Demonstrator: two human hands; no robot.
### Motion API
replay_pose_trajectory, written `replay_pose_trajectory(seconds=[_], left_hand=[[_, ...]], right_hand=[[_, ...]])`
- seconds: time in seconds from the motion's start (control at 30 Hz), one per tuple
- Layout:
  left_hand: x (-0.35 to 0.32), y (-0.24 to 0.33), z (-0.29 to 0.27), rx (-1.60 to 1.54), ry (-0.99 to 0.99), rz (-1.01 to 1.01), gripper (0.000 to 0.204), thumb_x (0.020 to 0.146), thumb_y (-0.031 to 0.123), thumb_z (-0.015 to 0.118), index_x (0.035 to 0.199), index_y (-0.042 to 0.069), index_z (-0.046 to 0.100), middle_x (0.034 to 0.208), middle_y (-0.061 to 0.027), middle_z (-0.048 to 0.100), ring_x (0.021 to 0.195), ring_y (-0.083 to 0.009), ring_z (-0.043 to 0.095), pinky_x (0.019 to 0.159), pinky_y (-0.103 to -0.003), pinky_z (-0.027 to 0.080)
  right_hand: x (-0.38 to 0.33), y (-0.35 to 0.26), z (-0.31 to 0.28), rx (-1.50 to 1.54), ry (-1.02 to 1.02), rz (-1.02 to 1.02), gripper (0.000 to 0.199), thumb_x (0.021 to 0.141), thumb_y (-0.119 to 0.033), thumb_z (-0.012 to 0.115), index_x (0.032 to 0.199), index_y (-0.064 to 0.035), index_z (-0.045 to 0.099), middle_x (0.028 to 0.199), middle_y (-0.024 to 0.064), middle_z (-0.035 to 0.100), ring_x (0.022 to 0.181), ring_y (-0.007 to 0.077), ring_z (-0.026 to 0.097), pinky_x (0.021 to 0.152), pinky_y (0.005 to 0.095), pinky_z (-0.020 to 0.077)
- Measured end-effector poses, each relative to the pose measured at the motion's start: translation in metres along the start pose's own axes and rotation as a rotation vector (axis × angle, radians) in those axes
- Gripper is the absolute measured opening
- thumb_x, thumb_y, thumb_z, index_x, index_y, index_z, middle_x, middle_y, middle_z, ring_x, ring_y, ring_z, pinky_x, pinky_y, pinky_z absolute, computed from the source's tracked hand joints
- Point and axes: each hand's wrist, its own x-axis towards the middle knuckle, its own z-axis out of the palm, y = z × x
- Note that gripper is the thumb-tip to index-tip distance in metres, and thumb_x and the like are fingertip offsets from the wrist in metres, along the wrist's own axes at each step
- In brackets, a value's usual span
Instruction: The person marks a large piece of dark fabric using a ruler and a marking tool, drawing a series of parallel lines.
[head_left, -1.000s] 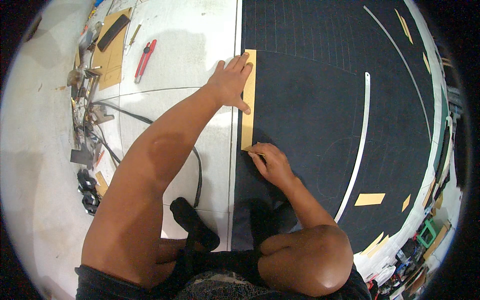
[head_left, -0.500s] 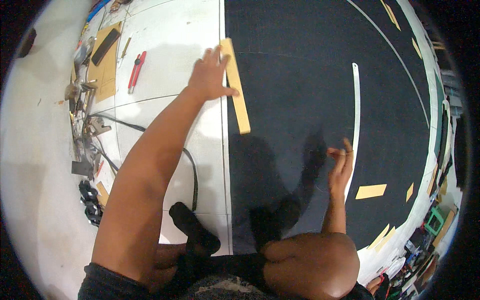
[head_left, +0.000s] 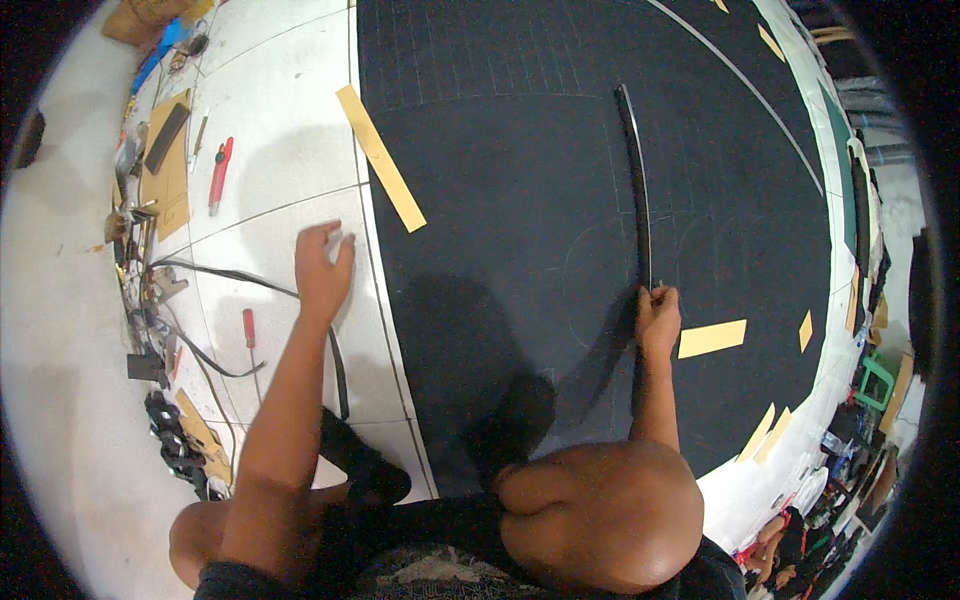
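My right hand (head_left: pixel 658 318) is closed on the near end of a long metal ruler (head_left: pixel 639 175), which is turned on its edge over a large black sheet of material (head_left: pixel 510 210). Thin pale lines are drawn on that sheet. My left hand (head_left: pixel 324 268) is over the white tiles, left of the sheet's edge; its thumb and fingers are apart and nothing is in them. Beyond it a long tan strip (head_left: pixel 382 160) lies across the sheet's left edge. A shorter tan piece (head_left: pixel 712 339) lies just right of my right hand.
On the white floor at the left are a red cutter knife (head_left: pixel 220 176), a screwdriver (head_left: pixel 249 328), a black strap (head_left: pixel 225 274) and a tan board (head_left: pixel 170 180) bearing a dark block (head_left: pixel 167 138). Assorted tools line the far left. At the right is a green frame (head_left: pixel 875 381) among clutter.
My left hand has let go of the tan strip and drawn back toward me. My right hand has closed on the ruler, which is now tipped on edge. The whole view has shifted.
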Motion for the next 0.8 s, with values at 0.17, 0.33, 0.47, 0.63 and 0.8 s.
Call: replay_pose_trajectory(seconds=[0.17,0.33,0.47,0.63,0.8], left_hand=[[-0.057,-0.005,0.011,0.224,-0.021,0.102,0.04,0.086,0.021,0.075,0.119,0.0,0.066,0.133,-0.026,0.059,0.125,-0.0418,0.054,0.107,-0.05,0.043],[-0.085,0.001,-0.002,0.325,0.035,-0.102,0.046,0.086,0.022,0.075,0.124,0.0,0.064,0.139,-0.0297,0.054,0.132,-0.0447,0.05,0.112,-0.051,0.039],[-0.106,-0.023,-0.006,0.288,0.182,-0.179,0.041,0.088,0.021,0.074,0.121,-0.003,0.064,0.129,-0.0268,0.06,0.123,-0.0427,0.055,0.106,-0.051,0.042],[-0.126,0.003,-0.001,0.234,0.243,-0.118,0.032,0.09,0.016,0.07,0.115,-0.003,0.064,0.116,-0.023,0.064,0.11,-0.0396,0.059,0.098,-0.049,0.045],[-0.133,0.04,0.011,0.191,-0.016,0.165,0.037,0.089,0.02,0.073,0.121,0.002,0.066,0.119,-0.0184,0.062,0.116,-0.0355,0.056,0.102,-0.05,0.041]], right_hand=[[0.004,0.022,0.001,0.195,0.183,-0.117,0.043,0.1,-0.028,0.064,0.135,-0.0022,0.061,0.12,0.0211,0.07,0.108,0.0346,0.068,0.095,0.0412,0.0518],[-0.006,-0.013,-0.031,0.068,0.004,-0.445,0.039,0.09,-0.029,0.078,0.118,-0.0035,0.069,0.103,0.0147,0.07,0.094,0.0319,0.065,0.087,0.0422,0.0472],[0.004,-0.055,-0.032,0.049,-0.213,-0.97,0.037,0.082,-0.029,0.082,0.112,-0.0091,0.072,0.088,0.0076,0.062,0.085,0.0284,0.057,0.078,0.0416,0.0392],[0.024,-0.064,-0.009,-0.002,-0.398,-1.1,0.039,0.082,-0.032,0.082,0.114,-0.0115,0.074,0.093,0.0061,0.062,0.089,0.027,0.057,0.079,0.0413,0.0386],[0.024,-0.067,0.01,-0.021,-0.347,-1.127,0.045,0.081,-0.037,0.082,0.12,-0.0156,0.074,0.096,0.0049,0.063,0.093,0.0257,0.057,0.083,0.0424,0.0395]])
